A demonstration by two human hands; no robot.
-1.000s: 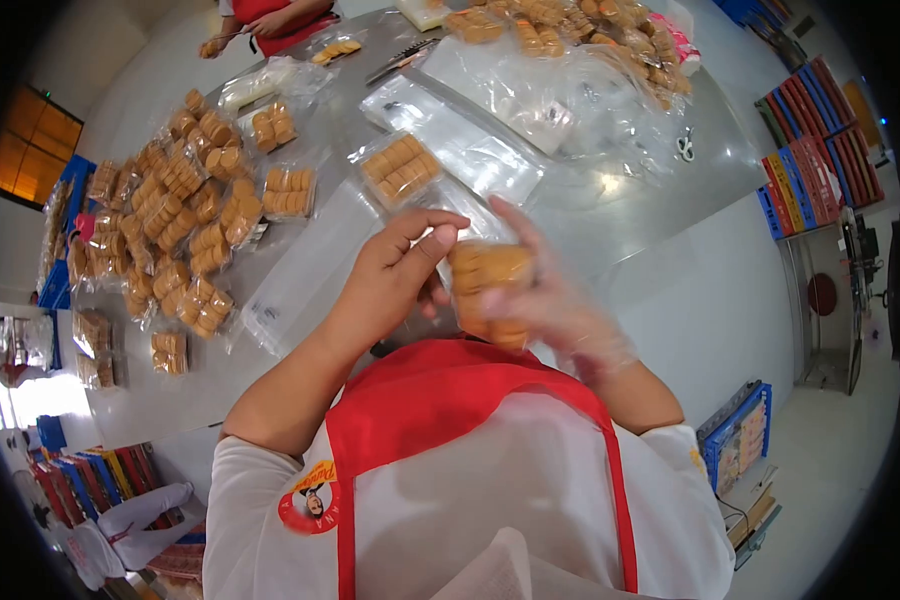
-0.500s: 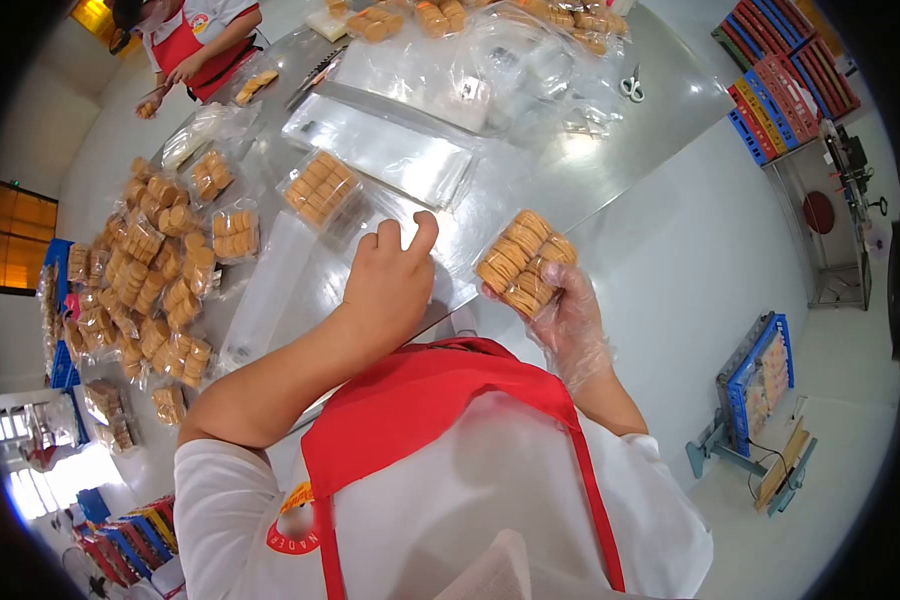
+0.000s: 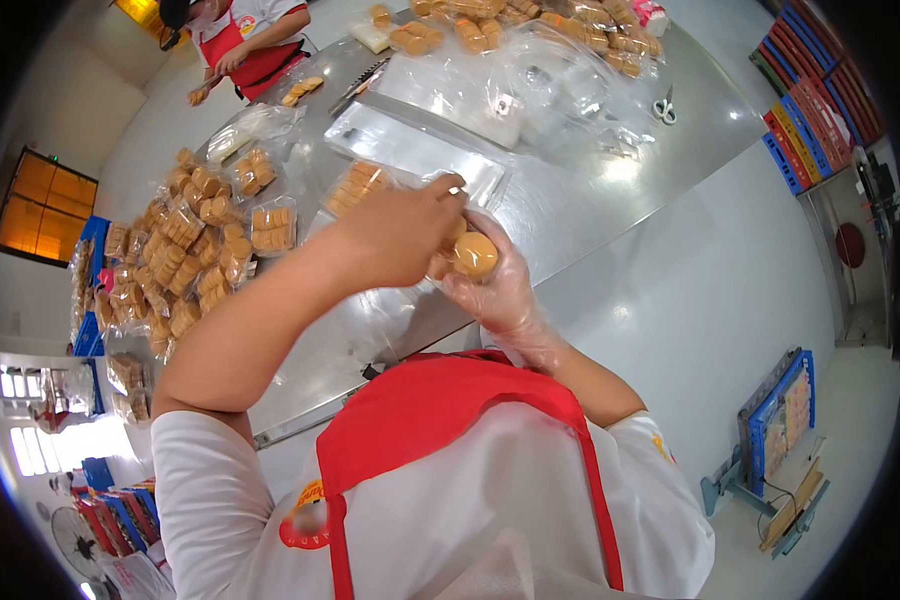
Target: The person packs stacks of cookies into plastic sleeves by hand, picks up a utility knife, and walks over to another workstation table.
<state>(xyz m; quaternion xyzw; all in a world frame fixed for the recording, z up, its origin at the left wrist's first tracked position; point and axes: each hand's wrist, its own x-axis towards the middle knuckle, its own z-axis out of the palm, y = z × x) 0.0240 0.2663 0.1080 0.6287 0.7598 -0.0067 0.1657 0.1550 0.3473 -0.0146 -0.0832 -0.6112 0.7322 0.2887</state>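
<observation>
My right hand (image 3: 500, 290), in a clear plastic glove, holds a clear-wrapped pack of round biscuits (image 3: 475, 255) on end over the table's front edge. My bare left hand (image 3: 405, 235) is bent over the pack's left side, its fingers drawn together; a small white bit shows at the fingertips, too small to name. Behind that hand, partly hidden by it, another biscuit pack (image 3: 358, 184) lies on the steel table (image 3: 590, 205). Flat clear bags (image 3: 420, 145) lie beyond.
A heap of packed biscuits (image 3: 185, 245) covers the table's left side. More packs (image 3: 470, 35), loose plastic (image 3: 570, 90) and scissors (image 3: 664, 106) are at the back. A co-worker (image 3: 255, 45) stands at the far left. Crates (image 3: 810, 130) stand at the right.
My left hand has moved right to the pack, having been apart from it half a second ago. The pack has moved slightly left and turned, now showing a round biscuit face.
</observation>
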